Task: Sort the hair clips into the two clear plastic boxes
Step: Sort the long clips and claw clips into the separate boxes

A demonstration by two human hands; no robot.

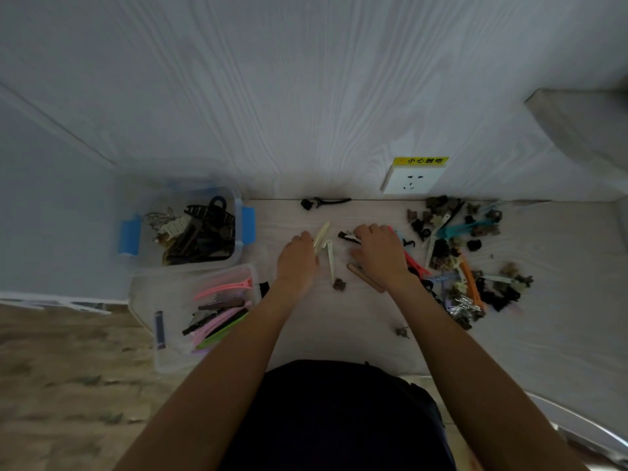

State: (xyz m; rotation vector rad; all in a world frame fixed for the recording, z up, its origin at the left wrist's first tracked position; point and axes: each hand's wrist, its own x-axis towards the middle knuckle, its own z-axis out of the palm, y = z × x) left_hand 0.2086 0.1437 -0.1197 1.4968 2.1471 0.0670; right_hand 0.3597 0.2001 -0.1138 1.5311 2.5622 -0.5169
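Hair clips (465, 263) lie mostly in a loose heap on the right side of the white table (339, 321), with a few strays nearer the middle. Two clear plastic boxes stand at the left edge. The far box (238, 229), fitted with blue latches, holds claw-type clips, mostly dark. The near box (142, 300) holds long flat clips in pink, green and brown.

The left hand (297, 258) rests on the table just beside two cream long clips (324, 241); its fingers appear to touch or pinch the nearer one, but the grip cannot be confirmed from this angle. The right hand (379, 251) lies knuckles-up with curled fingers over a dark clip (348, 236), apparently pinching it; a tan flat clip (363, 275) lies partly beneath the palm.

Handling notes, as judged from appearance:
- All clips are light, rigid plastic or metal. One hand lifts several.
- Long flat clips are smooth and slippery. Pinch them across the middle of the body, not at the tapered tip, or they pivot and drop.
- Claw clips are bulky with interlocking teeth. Hold them by the back spring arms; the teeth snag neighbours in the heap and drag them along.
- Small dark bow clips near the heap are easily missed. Pick them singly.

Sorting is partly complete; the bulk of the heap remains.
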